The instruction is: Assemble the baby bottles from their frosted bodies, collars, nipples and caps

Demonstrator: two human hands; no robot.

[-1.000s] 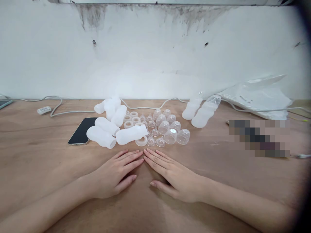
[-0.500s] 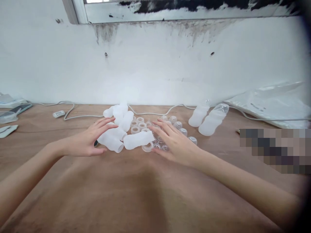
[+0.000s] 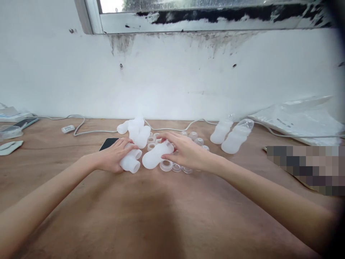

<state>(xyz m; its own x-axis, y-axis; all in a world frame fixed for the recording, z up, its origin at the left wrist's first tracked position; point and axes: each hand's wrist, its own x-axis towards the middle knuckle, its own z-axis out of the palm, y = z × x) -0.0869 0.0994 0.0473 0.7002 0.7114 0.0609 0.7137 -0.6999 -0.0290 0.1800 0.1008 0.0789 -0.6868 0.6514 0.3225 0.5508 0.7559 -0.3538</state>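
Observation:
My left hand [image 3: 114, 155] lies curled over two frosted white baby bottles [image 3: 130, 160], their open necks pointing right. My right hand [image 3: 185, 149] grips the neck end of another frosted baby bottle [image 3: 154, 157] between thumb and fingers; its rounded base points left. More bottles [image 3: 138, 131] are heaped just behind. White collar rings [image 3: 166, 165] lie around and beneath the right hand's bottle, some hidden. Clear dome caps [image 3: 198, 141] sit beside and behind the right hand, partly covered by it.
Two capped bottles [image 3: 234, 138] stand tilted in view at the right rear. A phone [image 3: 108, 143] lies behind my left hand. A grey cable [image 3: 172, 128] runs along the wall. A plastic bag [image 3: 299, 117] and a blurred flat item [image 3: 304, 167] are at right.
Both hands have closed from open, hovering poses. The left moved right onto the bottles, pushing them and uncovering the phone; the right took hold of a bottle and tilted it.

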